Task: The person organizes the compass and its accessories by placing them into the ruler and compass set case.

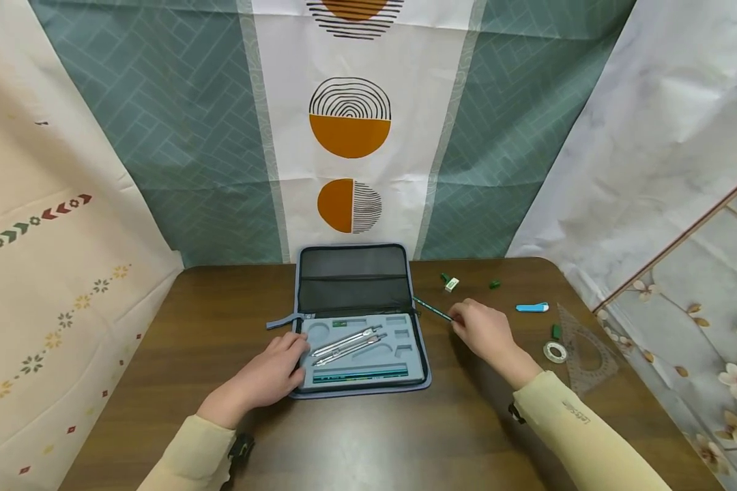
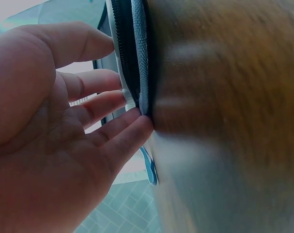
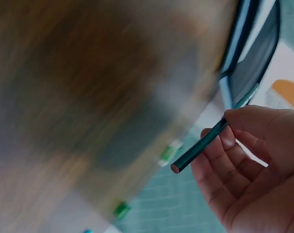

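A zip case lies unfolded on the table, its grey moulded tray facing up. Two silver compasses lie aslant in the tray, and a dark green pencil fills the long front slot. My left hand rests on the case's left edge, fingertips touching the rim beside the zip. Right of the case, my right hand pinches another green pencil between thumb and fingers. The pencil slants, its far end close to the case's right side.
Right of the case lie a white-and-green eraser, a small green piece, a blue cutter, a green block, a white tape roll and a clear set square. A patterned curtain hangs behind the table.
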A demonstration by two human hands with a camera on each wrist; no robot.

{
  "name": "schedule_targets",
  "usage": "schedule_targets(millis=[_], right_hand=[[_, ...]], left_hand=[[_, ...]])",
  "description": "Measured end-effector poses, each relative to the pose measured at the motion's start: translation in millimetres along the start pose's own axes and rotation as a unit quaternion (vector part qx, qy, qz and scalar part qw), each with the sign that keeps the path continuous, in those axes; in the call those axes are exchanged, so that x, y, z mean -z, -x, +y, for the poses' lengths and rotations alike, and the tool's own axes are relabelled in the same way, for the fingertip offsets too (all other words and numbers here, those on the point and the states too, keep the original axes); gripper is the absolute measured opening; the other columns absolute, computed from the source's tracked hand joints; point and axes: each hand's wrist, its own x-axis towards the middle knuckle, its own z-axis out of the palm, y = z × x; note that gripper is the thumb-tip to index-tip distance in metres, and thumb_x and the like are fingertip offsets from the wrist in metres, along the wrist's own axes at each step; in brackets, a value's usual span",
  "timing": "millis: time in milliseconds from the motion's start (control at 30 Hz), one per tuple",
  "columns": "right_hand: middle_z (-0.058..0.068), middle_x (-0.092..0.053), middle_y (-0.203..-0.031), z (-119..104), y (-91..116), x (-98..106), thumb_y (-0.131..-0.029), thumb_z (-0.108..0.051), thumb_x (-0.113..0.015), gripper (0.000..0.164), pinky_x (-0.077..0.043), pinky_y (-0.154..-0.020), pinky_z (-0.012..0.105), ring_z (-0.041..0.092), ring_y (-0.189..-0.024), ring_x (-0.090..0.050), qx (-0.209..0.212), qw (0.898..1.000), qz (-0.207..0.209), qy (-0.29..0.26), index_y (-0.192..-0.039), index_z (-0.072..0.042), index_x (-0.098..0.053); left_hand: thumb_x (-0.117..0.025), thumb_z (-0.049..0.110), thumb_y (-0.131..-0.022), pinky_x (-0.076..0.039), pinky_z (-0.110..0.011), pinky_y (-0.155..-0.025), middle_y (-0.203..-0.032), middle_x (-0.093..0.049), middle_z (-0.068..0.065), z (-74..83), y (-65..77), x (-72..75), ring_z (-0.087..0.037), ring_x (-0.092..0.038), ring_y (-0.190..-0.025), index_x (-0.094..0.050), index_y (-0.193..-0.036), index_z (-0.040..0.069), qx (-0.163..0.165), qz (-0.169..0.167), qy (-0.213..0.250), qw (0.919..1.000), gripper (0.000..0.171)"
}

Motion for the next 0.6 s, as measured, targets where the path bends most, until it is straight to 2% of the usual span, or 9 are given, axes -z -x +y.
schedule_targets(millis=[100,333,600], right_hand=[[0.000,-0.072,-0.094,-15.5,3.2,4.1,-0.090,-0.004,-0.088,0.014,-0.058,-0.062,0.042,0.018,-0.076,-0.070,0.031,0.999,0.011,-0.008,-0.100,-0.011,-0.082],[-0.004,-0.070,-0.091,-52.6,12.4,6.2,-0.089,-0.004,-0.090,0.016,-0.057,-0.062,0.036,0.012,-0.076,-0.067,0.085,0.996,0.018,-0.019,-0.100,-0.013,-0.082],[-0.004,-0.070,-0.093,-74.8,12.7,0.7,-0.090,-0.003,-0.089,0.017,-0.057,-0.063,0.034,0.013,-0.078,-0.069,0.139,0.990,0.020,-0.023,-0.101,-0.015,-0.083]], left_hand=[[-0.070,0.008,-0.102,-0.051,-0.061,-0.110,-0.153,-0.054,-0.027,-0.6,-0.7,0.4,-0.044,-0.054,-0.135,-0.063,-0.139,-0.004,-0.003,0.004,-0.002,1.0000,0.040],[-0.071,0.009,-0.103,-0.049,-0.058,-0.114,-0.156,-0.053,-0.024,0.9,0.2,-0.2,-0.042,-0.052,-0.139,-0.063,-0.141,-0.002,0.022,-0.015,0.000,0.9996,0.040],[-0.071,0.010,-0.103,-0.050,-0.059,-0.113,-0.155,-0.054,-0.024,1.2,-0.3,-3.1,-0.041,-0.052,-0.138,-0.063,-0.140,-0.002,0.021,-0.007,-0.001,0.9998,0.039]])
